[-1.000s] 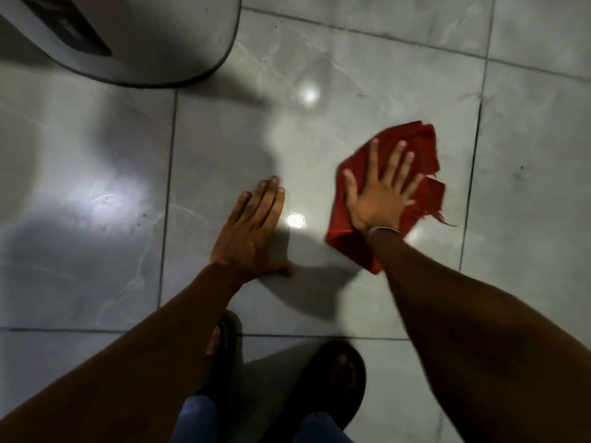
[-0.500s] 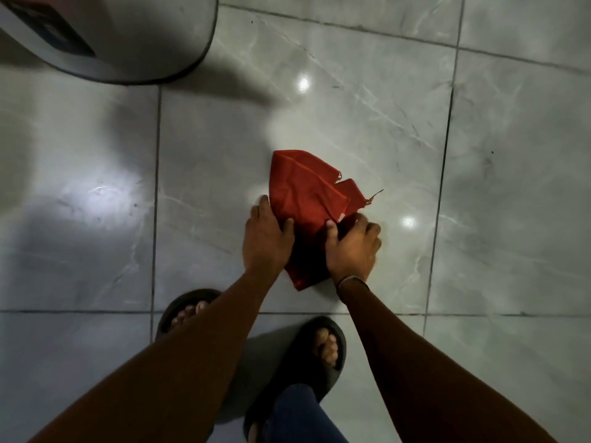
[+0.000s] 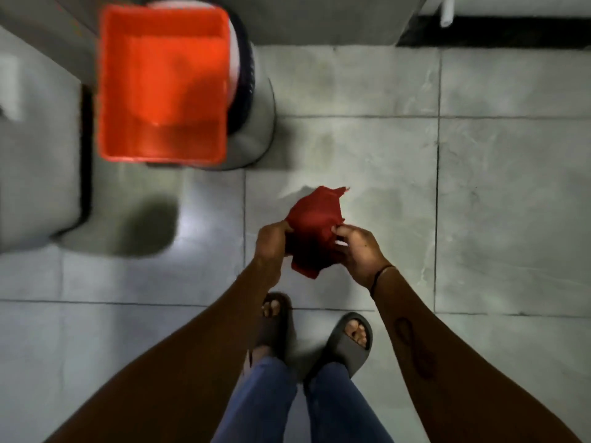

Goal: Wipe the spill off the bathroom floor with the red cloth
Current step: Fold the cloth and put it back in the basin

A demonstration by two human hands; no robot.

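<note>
Across the grey tiled floor [image 3: 511, 203] no wet patch shows plainly; a faint darker smear near the grout line above the cloth may be damp, though blur makes that uncertain. Up and to the left an orange tub [image 3: 163, 84] sits on a dark-rimmed, pale-based stand that I cannot identify. Lower down stand two feet in dark slides [image 3: 348, 343] below blue trouser legs. Between the raised forearms the red cloth [image 3: 315, 225] is held off the floor, bunched, with a corner hanging below. The left hand [image 3: 271, 241] grips its left edge with fingers curled shut; the right hand [image 3: 359, 251] pinches the right edge. Wiping looks finished or paused, and the cloth is being gathered; next comes refolding it, or carrying it away
</note>
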